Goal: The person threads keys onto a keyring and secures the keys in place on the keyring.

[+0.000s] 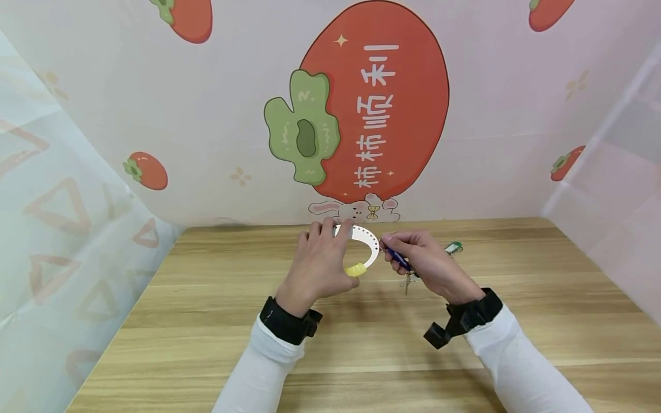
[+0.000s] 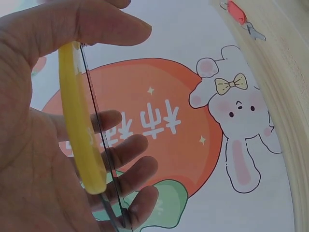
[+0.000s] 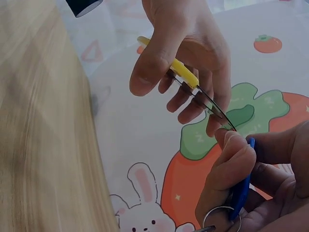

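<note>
My left hand holds a flat white ring upright, fingers over its top and thumb below. Small dark holes run along the band, and a yellow grip covers its lower part; the left wrist view shows this grip close to the palm. In my right hand a blue key tag is pinched between thumb and fingers, close to the ring's right edge. A key hangs below it. The right wrist view shows the blue tag with a metal split ring; whether its tip touches the band I cannot tell.
A green key tag lies on the wooden table behind my right hand. In the left wrist view a red key tag with a key lies on the wood. A printed backdrop rises along the far edge.
</note>
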`<act>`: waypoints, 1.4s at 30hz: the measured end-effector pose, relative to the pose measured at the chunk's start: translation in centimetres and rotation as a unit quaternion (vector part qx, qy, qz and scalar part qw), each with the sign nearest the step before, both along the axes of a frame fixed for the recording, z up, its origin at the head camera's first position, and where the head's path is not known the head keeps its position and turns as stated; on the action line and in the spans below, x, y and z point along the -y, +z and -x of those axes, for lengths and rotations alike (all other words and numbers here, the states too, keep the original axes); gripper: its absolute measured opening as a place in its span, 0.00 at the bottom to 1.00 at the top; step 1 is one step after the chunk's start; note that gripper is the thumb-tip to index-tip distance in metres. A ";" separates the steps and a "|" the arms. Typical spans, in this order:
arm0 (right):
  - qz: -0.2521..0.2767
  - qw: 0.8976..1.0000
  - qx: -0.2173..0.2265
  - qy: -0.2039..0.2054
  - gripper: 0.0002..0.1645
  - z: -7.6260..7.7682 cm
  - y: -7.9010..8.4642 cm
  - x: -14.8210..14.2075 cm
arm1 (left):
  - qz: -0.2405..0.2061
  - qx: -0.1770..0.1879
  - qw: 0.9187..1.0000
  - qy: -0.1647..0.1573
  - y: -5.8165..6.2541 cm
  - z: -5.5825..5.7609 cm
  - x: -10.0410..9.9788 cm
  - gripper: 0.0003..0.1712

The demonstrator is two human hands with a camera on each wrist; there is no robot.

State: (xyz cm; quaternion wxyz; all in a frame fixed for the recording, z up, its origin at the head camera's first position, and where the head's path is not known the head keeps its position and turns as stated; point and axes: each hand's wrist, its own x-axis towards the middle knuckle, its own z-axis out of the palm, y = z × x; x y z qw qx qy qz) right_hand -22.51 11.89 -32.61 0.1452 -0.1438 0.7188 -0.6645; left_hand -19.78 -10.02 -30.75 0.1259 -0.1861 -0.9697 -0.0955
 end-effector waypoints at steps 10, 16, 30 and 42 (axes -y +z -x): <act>-0.014 1.000 -0.013 0.004 0.18 0.0 0.0 0.0 | 0.010 -0.010 1.000 0.000 -0.1 0.1 0.0 0.58; -0.024 0.999 -0.030 0.008 0.20 0.0 0.0 -0.1 | 0.017 -0.011 1.000 0.003 0.0 0.1 -0.1 0.60; -0.053 0.996 -0.064 0.025 0.19 0.1 -0.1 -0.5 | 0.017 -0.039 0.999 -0.014 0.0 0.1 -0.3 0.59; -0.066 0.994 -0.062 0.055 0.18 0.3 0.2 -1.0 | 0.015 -0.054 0.998 -0.033 0.1 0.4 0.1 0.60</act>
